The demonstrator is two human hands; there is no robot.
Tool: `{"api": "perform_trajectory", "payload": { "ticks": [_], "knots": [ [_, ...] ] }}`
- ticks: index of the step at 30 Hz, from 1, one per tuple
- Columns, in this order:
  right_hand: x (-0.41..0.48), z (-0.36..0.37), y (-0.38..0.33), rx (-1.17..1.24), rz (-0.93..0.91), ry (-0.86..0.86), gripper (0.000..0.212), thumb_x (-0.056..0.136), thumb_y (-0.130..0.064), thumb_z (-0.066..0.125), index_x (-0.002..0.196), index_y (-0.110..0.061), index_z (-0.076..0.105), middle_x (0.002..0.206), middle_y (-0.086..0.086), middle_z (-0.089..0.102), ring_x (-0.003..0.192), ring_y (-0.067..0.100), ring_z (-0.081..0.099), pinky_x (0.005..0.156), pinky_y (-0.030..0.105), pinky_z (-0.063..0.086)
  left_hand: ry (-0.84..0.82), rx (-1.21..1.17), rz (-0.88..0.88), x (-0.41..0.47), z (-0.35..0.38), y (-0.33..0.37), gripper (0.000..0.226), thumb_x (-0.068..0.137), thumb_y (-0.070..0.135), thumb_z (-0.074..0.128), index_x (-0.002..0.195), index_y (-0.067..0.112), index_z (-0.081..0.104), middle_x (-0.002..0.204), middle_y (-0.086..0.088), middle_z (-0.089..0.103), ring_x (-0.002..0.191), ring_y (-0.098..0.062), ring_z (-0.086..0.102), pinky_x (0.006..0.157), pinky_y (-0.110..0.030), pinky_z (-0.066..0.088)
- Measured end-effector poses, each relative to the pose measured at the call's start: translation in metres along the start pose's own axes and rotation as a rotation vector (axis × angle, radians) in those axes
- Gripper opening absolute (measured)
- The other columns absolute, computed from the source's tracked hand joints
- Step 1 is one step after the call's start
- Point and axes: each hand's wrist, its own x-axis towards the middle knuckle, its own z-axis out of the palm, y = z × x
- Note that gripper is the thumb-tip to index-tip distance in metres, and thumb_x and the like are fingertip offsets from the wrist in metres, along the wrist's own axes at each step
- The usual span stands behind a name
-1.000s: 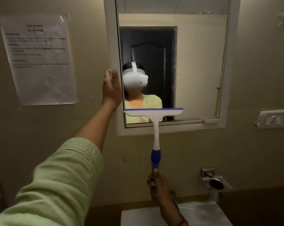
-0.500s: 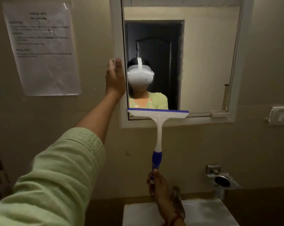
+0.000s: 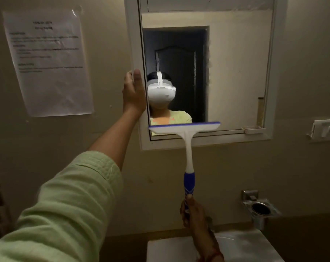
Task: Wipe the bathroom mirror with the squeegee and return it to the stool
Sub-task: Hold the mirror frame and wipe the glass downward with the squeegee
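Observation:
The white-framed bathroom mirror (image 3: 236,72) hangs on the wall straight ahead. A squeegee (image 3: 187,148) with a white neck and a blue grip stands upright, its blue-edged blade lying flat across the mirror's lower left part, just above the bottom frame. My right hand (image 3: 193,213) grips the bottom of the blue handle from below. My left hand (image 3: 133,91), arm in a green sleeve, rests with straight fingers against the mirror frame's left edge. The stool is out of view.
A printed paper sheet (image 3: 48,61) is taped to the wall left of the mirror. A metal holder (image 3: 259,208) sticks out at lower right, a white switch plate (image 3: 325,129) at right. A white basin (image 3: 243,246) sits below.
The squeegee blade stays low on the mirror, shifting only slightly against the bottom frame. My left hand keeps its place on the frame. The view itself has drifted a little.

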Motion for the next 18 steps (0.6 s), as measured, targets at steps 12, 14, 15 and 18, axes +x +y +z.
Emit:
{"api": "perform_trajectory", "payload": {
  "ticks": [12,14,15,18],
  "knots": [
    [0.006,0.001,-0.027,-0.025,-0.185,0.053,0.065,0.061,-0.076,0.055,0.049,-0.014,0.041,0.039,-0.008,0.037,0.037,0.006,0.031,0.038,0.014,0.027,0.01,-0.018,-0.037,-0.001,0.0,0.002,0.04,0.096,0.037,0.029,0.111,0.006,0.049,0.086,0.015,0.048,0.078,0.005,0.046,0.062,0.0,0.031],
    [-0.001,-0.002,-0.013,-0.033,-0.115,0.052,0.068,0.048,-0.08,0.053,0.05,-0.013,0.041,0.04,-0.006,0.037,0.039,0.009,0.031,0.038,0.015,0.026,0.003,-0.004,-0.044,-0.001,0.0,0.002,0.032,0.096,0.038,0.029,0.105,0.015,0.048,0.083,0.018,0.047,0.077,0.006,0.045,0.062,-0.005,0.03],
    [-0.003,-0.003,-0.006,-0.039,-0.091,0.046,0.071,0.043,-0.083,0.053,0.049,-0.013,0.042,0.04,-0.005,0.037,0.04,0.01,0.031,0.039,0.016,0.026,-0.003,0.005,-0.046,-0.002,0.0,0.002,0.025,0.096,0.038,0.028,0.101,0.02,0.044,0.081,0.021,0.044,0.075,0.011,0.043,0.062,-0.002,0.03],
    [-0.007,-0.004,0.006,-0.079,-0.08,0.04,0.086,0.03,-0.096,0.046,0.049,-0.013,0.042,0.042,-0.001,0.037,0.038,0.008,0.032,0.042,0.019,0.027,0.004,0.036,-0.04,-0.004,0.0,0.004,0.017,0.096,0.039,0.028,0.094,0.026,0.04,0.078,0.024,0.041,0.071,0.017,0.04,0.062,0.007,0.028]
  ]
}}
